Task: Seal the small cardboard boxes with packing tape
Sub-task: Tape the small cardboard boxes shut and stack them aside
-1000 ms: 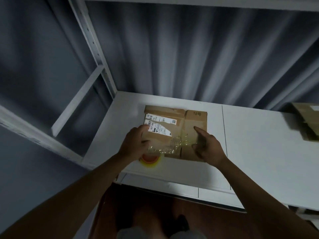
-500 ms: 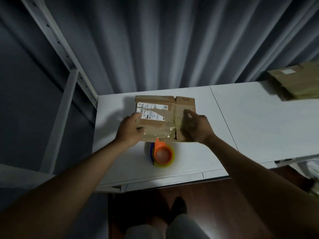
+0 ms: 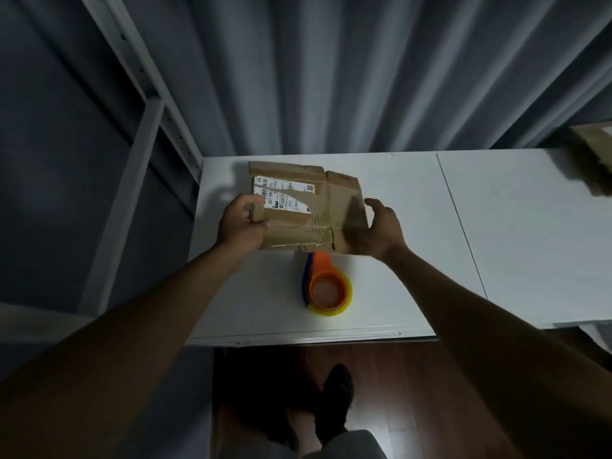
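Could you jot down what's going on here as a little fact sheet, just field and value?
Surface: white table
Box: flat cardboard box, white shipping label on top, clear tape over its seam
Left hand: grips the box's left edge
Right hand: blurred, at the box's right edge
Tape roll: orange core, on the table just in front of the box
Far right: more cardboard

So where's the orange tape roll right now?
In the head view, the tape roll lies on the white table, just in front of the cardboard box, between both arms.
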